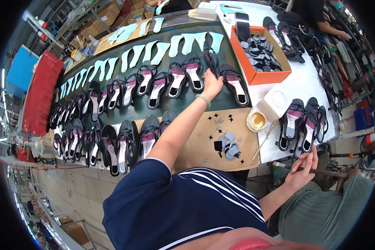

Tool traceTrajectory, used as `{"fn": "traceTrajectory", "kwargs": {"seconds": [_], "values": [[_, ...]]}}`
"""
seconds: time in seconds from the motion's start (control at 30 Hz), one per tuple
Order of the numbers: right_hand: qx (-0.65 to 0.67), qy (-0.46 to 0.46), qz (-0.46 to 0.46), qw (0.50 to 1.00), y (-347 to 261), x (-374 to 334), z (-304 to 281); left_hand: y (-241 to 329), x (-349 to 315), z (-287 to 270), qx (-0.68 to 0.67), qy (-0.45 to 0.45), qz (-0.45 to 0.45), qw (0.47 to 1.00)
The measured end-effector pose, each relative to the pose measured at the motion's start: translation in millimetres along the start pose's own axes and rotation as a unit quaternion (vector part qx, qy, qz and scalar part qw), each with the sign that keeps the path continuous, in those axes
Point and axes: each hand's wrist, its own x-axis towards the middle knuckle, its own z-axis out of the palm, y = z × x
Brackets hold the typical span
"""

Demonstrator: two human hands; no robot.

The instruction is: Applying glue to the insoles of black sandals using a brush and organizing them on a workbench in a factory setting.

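My left hand (213, 86) reaches across the dark green work surface, its fingers closed on a black sandal (211, 61) that stands tilted up in the row. A black sandal with a pale insole (238, 89) lies just right of it, and a sandal with a dark pink lining (193, 75) just left. At the lower right my right hand (302, 170) holds a slim brush (282, 166) with a pale tip, its fingers partly curled. Right beyond that hand, several black sandals (308, 129) lie grouped on the white table.
An orange box (243, 62) full of grey and black pieces stands on the white table (271, 143). Near it are a white container (275, 103) and a glue pot (257, 121). Grey pieces (230, 146) lie on brown cardboard (191, 146). Light-blue insole pieces (150, 51) line the back. Other people work nearby.
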Motion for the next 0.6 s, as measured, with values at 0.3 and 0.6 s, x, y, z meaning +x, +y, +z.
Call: {"fn": "traceTrajectory", "kwargs": {"seconds": [0.3, 0.6], "values": [[-0.039, -0.012, -0.001, 0.999, 1, -4, -3, 28, 24, -9, -0.154, -0.225, -0.237, 0.932], [-0.047, 0.01, 0.005, 0.999, 2, 3, -3, 39, 12, -46, -0.439, -0.199, -0.482, 0.732]]}}
